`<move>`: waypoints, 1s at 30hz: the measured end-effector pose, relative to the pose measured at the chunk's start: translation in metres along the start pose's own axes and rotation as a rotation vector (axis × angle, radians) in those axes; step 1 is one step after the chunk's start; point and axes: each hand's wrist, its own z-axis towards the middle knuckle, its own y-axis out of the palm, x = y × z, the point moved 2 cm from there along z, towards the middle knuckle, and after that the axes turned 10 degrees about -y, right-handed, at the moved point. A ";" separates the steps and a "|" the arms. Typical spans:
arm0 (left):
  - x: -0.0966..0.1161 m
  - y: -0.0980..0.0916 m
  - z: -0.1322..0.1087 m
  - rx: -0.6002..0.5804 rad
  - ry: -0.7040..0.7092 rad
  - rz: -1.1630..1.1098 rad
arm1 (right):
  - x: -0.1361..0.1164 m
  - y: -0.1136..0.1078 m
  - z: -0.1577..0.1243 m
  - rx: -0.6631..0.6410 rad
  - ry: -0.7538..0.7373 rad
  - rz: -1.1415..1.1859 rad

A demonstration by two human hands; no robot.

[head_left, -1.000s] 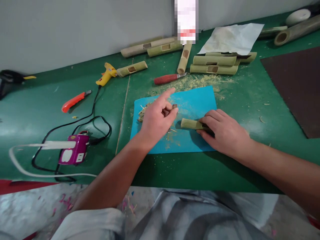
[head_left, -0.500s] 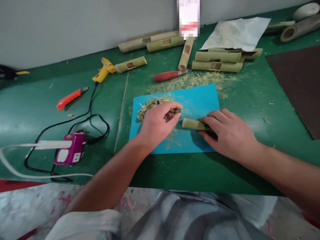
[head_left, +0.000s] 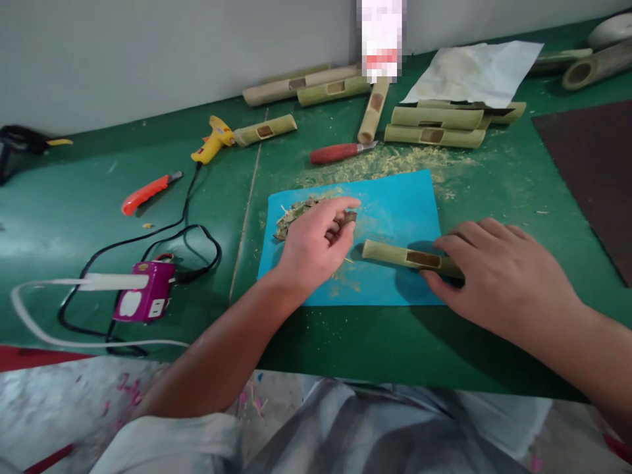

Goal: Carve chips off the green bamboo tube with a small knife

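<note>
A short green bamboo tube (head_left: 395, 254) with a rectangular brown cut-out lies across a blue mat (head_left: 395, 204) on the green table. My right hand (head_left: 498, 276) rests on the tube's right end, fingers loosely curved over it. My left hand (head_left: 316, 240) sits on the mat just left of the tube, fingers curled in a pinch around a small dark scrap. A heap of bamboo shavings (head_left: 293, 214) lies right behind that hand.
Several cut bamboo tubes (head_left: 434, 125) lie at the back with a red-handled knife (head_left: 338, 153), white paper (head_left: 474, 69) and sawdust. A yellow glue gun (head_left: 213, 139), orange cutter (head_left: 148, 192) and purple power strip (head_left: 143, 299) with cables sit left. A dark sheet (head_left: 592, 171) lies right.
My left index finger, pointing out a second ago, has curled back into a pinch. My right hand has slid right along the tube, uncovering its cut-out.
</note>
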 end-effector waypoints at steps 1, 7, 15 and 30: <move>0.000 0.000 0.000 0.004 -0.007 -0.008 | 0.000 0.000 0.000 -0.010 -0.007 -0.015; 0.004 -0.004 0.000 0.017 0.099 0.074 | -0.002 0.005 0.000 -0.050 -0.030 0.021; 0.002 0.004 -0.002 0.031 0.000 -0.063 | -0.012 0.013 0.003 0.033 0.060 0.213; -0.006 0.010 0.001 -0.031 0.120 0.122 | -0.017 0.018 0.007 0.033 0.177 0.379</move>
